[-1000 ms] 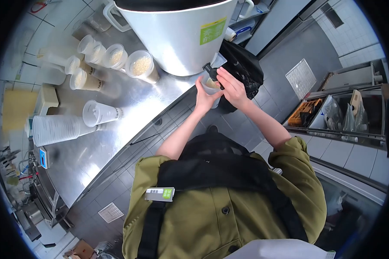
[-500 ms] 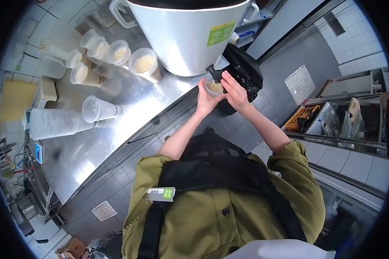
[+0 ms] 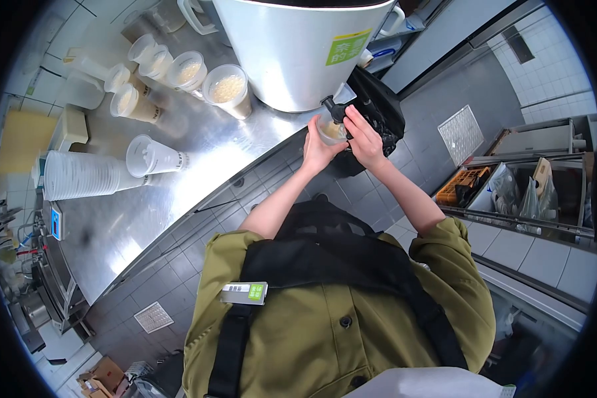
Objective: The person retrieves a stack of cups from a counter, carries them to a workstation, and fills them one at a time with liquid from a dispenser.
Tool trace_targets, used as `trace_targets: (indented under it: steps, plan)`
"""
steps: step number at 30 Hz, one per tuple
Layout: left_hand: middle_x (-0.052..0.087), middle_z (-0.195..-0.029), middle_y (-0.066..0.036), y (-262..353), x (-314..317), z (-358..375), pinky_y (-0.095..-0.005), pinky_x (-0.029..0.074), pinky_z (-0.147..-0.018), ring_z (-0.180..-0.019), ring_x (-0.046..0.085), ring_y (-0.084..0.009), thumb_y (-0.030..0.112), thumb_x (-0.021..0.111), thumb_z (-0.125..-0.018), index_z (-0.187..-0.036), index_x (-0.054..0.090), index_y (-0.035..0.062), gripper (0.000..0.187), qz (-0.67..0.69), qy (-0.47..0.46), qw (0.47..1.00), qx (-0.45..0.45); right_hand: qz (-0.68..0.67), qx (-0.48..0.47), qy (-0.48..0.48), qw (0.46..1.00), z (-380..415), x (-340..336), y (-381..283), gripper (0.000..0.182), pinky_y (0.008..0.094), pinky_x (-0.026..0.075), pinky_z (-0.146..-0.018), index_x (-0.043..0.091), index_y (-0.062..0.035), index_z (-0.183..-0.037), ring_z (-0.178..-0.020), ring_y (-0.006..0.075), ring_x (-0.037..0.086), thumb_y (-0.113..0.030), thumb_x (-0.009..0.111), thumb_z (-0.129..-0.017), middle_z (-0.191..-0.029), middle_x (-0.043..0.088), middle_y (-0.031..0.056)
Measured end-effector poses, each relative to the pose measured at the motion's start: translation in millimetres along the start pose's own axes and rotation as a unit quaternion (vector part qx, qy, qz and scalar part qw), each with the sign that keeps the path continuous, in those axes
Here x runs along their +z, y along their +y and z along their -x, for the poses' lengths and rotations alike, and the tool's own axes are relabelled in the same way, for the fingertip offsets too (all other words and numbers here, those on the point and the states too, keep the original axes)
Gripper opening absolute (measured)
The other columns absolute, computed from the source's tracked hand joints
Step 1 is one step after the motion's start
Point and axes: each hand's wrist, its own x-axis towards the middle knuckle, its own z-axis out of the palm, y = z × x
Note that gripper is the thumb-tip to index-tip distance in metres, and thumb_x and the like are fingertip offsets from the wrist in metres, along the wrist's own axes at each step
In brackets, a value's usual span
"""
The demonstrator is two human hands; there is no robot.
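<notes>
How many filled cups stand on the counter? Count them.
5, maybe more hidden: four cups in a row beside the white dispenser, one left of them. Another cup is in the left hand.

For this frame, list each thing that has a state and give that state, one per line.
Left hand: closed around the cup, holding it under the tap.
Right hand: on the black tap.
Cup: upright, partly filled with pale liquid.
Tap: whether it flows cannot be told.
Dispenser: upright on the counter.
Filled cups: upright, uncovered.
Cup stack: lying on its side.
</notes>
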Motion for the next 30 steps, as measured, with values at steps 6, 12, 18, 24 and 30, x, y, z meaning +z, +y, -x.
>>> trace_targets:
  steps: [6,12,18,24,30]
  plan:
    - [0.052,-0.118,-0.022,-3.5,0.1,-1.5,-0.0414,0.044,-0.090,-0.108,0.054,-0.0351,0.025,0.085,-0.057,-0.134,0.025,0.0047,0.099,-0.034,0.015,0.999,0.007,-0.006,-0.005,-0.002,1.000,-0.7,-0.3,1.0,0.043,0.0392,0.044,-0.096,0.059,0.0104,-0.104,-0.115,0.0369,0.052,0.016,0.055,-0.061,-0.120,0.054,0.0238]
    - [0.056,-0.116,-0.019,-3.7,0.0,0.0,-0.0409,0.045,-0.090,-0.107,0.055,-0.0341,0.029,0.085,-0.056,-0.135,0.028,0.0080,0.099,-0.034,0.021,0.999,-0.017,-0.004,-0.005,0.003,1.000,-0.4,1.0,0.4,0.045,0.0388,0.044,-0.096,0.058,0.0103,-0.104,-0.115,0.0367,0.052,0.018,0.054,-0.060,-0.119,0.055,0.0236]
    - [0.058,-0.114,-0.019,2.0,-1.2,1.3,-0.0398,0.046,-0.089,-0.104,0.058,-0.0339,0.035,0.085,-0.055,-0.133,0.032,0.0080,0.098,-0.020,0.026,0.998,-0.046,-0.007,-0.005,0.008,1.000,1.2,2.7,2.5,0.045,0.0385,0.044,-0.096,0.059,0.0095,-0.105,-0.115,0.0359,0.052,0.018,0.053,-0.061,-0.120,0.055,0.0223]
    - [0.058,-0.114,-0.020,3.6,-2.6,0.3,-0.0396,0.046,-0.089,-0.106,0.057,-0.0337,0.037,0.084,-0.055,-0.132,0.033,0.0071,0.097,-0.037,0.022,0.998,-0.053,-0.005,-0.007,0.003,1.000,-0.3,1.2,1.8,0.046,0.0383,0.044,-0.096,0.059,0.0089,-0.105,-0.116,0.0357,0.052,0.018,0.053,-0.061,-0.121,0.054,0.0219]
    - [0.058,-0.113,-0.020,-2.7,-2.5,-1.4,-0.0398,0.046,-0.089,-0.105,0.057,-0.0338,0.038,0.084,-0.055,-0.132,0.033,0.0064,0.098,-0.046,0.025,0.998,-0.030,0.024,-0.010,0.010,1.000,-4.6,-1.0,-1.5,0.037,0.0384,0.050,-0.090,0.060,0.0081,-0.101,-0.110,0.0345,0.056,0.013,0.058,-0.065,-0.115,0.058,0.0209]
